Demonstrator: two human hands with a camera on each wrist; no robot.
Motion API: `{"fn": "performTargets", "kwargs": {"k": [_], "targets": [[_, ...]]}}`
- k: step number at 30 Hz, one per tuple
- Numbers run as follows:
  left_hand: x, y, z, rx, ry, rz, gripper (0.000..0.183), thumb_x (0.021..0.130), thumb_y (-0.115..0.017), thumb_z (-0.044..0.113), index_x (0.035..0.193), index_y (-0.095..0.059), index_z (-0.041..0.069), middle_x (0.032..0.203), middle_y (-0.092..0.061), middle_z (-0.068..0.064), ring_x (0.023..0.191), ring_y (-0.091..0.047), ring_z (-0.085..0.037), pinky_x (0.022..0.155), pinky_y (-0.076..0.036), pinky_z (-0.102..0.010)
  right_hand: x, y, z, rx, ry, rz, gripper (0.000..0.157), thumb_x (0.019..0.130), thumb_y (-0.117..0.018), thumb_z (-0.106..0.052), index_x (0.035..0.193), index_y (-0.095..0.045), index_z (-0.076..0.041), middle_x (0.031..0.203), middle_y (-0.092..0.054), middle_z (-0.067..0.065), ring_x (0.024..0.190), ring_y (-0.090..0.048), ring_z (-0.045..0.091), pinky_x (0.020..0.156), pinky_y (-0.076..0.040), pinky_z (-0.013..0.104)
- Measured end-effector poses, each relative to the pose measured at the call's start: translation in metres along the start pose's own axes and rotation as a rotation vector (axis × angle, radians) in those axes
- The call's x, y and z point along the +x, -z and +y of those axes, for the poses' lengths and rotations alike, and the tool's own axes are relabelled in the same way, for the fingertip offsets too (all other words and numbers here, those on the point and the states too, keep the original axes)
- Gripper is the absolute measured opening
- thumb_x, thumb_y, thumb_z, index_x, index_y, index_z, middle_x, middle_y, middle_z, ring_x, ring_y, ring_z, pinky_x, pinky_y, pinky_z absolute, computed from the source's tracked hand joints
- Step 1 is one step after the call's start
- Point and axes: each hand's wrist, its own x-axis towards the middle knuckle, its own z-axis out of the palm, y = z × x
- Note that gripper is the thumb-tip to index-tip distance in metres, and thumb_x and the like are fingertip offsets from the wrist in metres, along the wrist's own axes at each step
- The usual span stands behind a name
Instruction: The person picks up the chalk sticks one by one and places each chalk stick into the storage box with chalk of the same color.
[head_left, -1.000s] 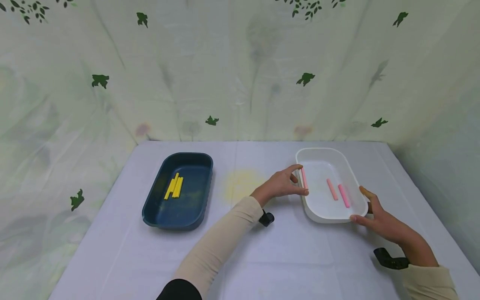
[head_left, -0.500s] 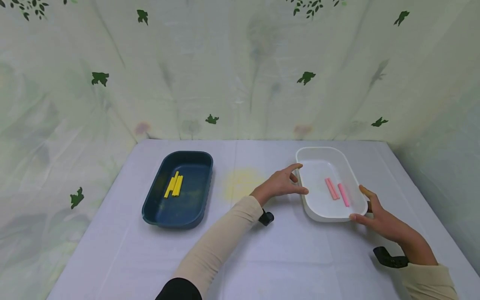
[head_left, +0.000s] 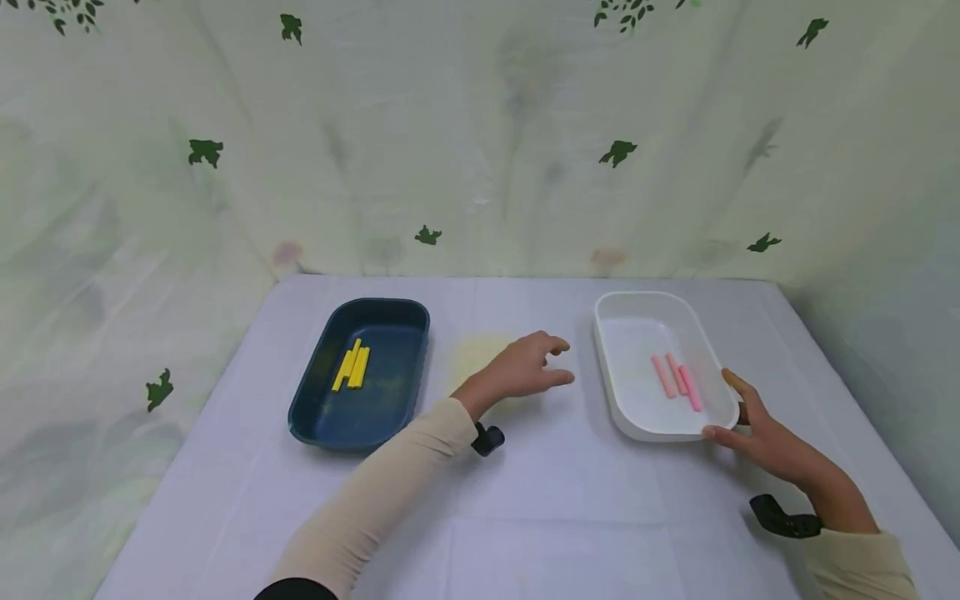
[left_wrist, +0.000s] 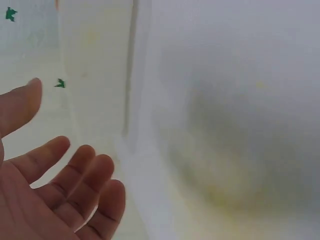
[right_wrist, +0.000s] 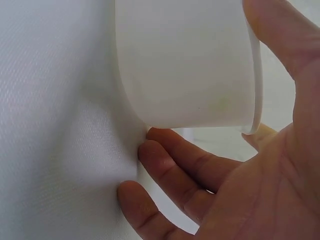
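A white tray [head_left: 630, 333] stands at the right in the head view, with three pink chalk sticks [head_left: 690, 389] lying close together inside. My right hand [head_left: 772, 446] holds the tray's near right corner, thumb and index finger at the rim. In the right wrist view the tray's outer wall [right_wrist: 190, 65] shows, and the other fingers reach down beside it to the cloth. My left hand [head_left: 521, 367] hovers left of the white tray, fingers apart and holding nothing. Several yellow chalk sticks [head_left: 351, 367] lie in a dark blue tray [head_left: 390, 412] farther left.
A white cloth [head_left: 555, 508] covers the table, with a yellow smudge [head_left: 476, 354] between the two trays. Behind the table's far edge hangs a pale curtain [head_left: 450, 125] with green leaf shapes. A black wrist camera [head_left: 487, 439] sits under the left wrist.
The pink chalk stick at my left hand went into the white tray and rolled right, beside the other two. My left hand then moved left, away from the tray; my right hand stayed.
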Motion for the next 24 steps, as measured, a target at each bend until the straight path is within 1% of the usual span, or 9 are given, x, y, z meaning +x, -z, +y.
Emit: {"fn": "performTargets", "kwargs": {"k": [4,6,9,10,11,13,16,20,24], "targets": [[-0.037,0.007,0.007,0.12,-0.058,-0.003,0.051,0.098,-0.062,0.034,0.141,-0.054,0.008,0.14,-0.056,-0.011,0.121,-0.06,-0.027,0.098,-0.051,-0.04,-0.003,0.003,0.002,0.002,-0.007,0.005,0.103,0.098,-0.062,-0.031,0.155,0.02,-0.006,0.154,-0.009,0.039,0.128,-0.035,0.057,0.086,-0.051,0.062],[-0.058,0.006,0.01,0.254,-0.089,0.016,0.051,0.097,-0.064,0.035,0.14,-0.055,0.01,0.139,-0.057,-0.009,0.121,-0.059,-0.026,0.095,-0.052,-0.04,-0.004,0.003,0.002,0.0,-0.01,0.008,0.103,0.098,-0.062,-0.032,0.155,0.02,-0.006,0.154,-0.009,0.04,0.129,-0.035,0.058,0.086,-0.05,0.064],[-0.089,-0.002,0.009,0.466,-0.131,0.049,0.05,0.094,-0.067,0.037,0.138,-0.057,0.014,0.136,-0.058,-0.007,0.119,-0.059,-0.024,0.088,-0.054,-0.04,-0.005,0.002,0.003,-0.008,-0.015,0.013,0.104,0.098,-0.062,-0.032,0.156,0.02,-0.006,0.155,-0.009,0.04,0.129,-0.034,0.059,0.087,-0.048,0.068],[-0.099,-0.006,0.006,0.52,-0.14,0.058,0.051,0.093,-0.068,0.038,0.137,-0.057,0.015,0.135,-0.059,-0.006,0.118,-0.059,-0.024,0.086,-0.054,-0.04,-0.006,0.002,0.003,-0.011,-0.018,0.014,0.104,0.098,-0.062,-0.032,0.156,0.02,-0.006,0.155,-0.009,0.041,0.129,-0.034,0.06,0.088,-0.048,0.068],[-0.107,-0.009,0.002,0.544,-0.144,0.063,0.05,0.093,-0.068,0.039,0.137,-0.057,0.016,0.135,-0.059,-0.005,0.119,-0.059,-0.023,0.087,-0.053,-0.04,-0.006,0.001,0.003,-0.009,-0.016,0.015,0.104,0.098,-0.062,-0.032,0.156,0.02,-0.006,0.154,-0.01,0.041,0.129,-0.034,0.059,0.088,-0.048,0.068],[-0.122,-0.015,-0.007,0.52,-0.13,0.063,0.05,0.093,-0.069,0.039,0.136,-0.058,0.017,0.135,-0.059,-0.004,0.12,-0.058,-0.022,0.091,-0.053,-0.041,-0.007,0.001,0.003,-0.009,-0.016,0.017,0.104,0.098,-0.062,-0.032,0.156,0.02,-0.007,0.154,-0.011,0.041,0.129,-0.035,0.059,0.088,-0.048,0.067],[-0.137,-0.019,-0.024,0.404,-0.1,0.083,0.048,0.093,-0.069,0.036,0.135,-0.059,0.015,0.135,-0.059,-0.005,0.121,-0.059,-0.022,0.098,-0.052,-0.041,-0.008,0.0,0.003,-0.007,-0.006,0.027,0.103,0.098,-0.062,-0.03,0.156,0.02,-0.006,0.153,-0.013,0.041,0.128,-0.037,0.058,0.087,-0.049,0.065],[-0.148,-0.019,-0.038,0.287,-0.1,0.148,0.046,0.092,-0.071,0.032,0.133,-0.061,0.012,0.134,-0.06,-0.006,0.122,-0.059,-0.022,0.102,-0.051,-0.041,-0.009,0.0,0.003,-0.006,0.004,0.046,0.099,0.1,-0.06,-0.029,0.156,0.018,-0.004,0.154,-0.013,0.041,0.127,-0.037,0.058,0.087,-0.048,0.067],[-0.155,-0.014,-0.043,0.247,-0.09,0.199,0.045,0.091,-0.072,0.03,0.132,-0.062,0.014,0.134,-0.06,-0.005,0.124,-0.059,-0.022,0.101,-0.052,-0.041,-0.01,-0.001,0.002,0.007,-0.015,0.059,0.095,0.103,-0.052,-0.031,0.155,0.022,-0.004,0.151,-0.016,0.045,0.129,-0.034,0.06,0.091,-0.041,0.074]]}}
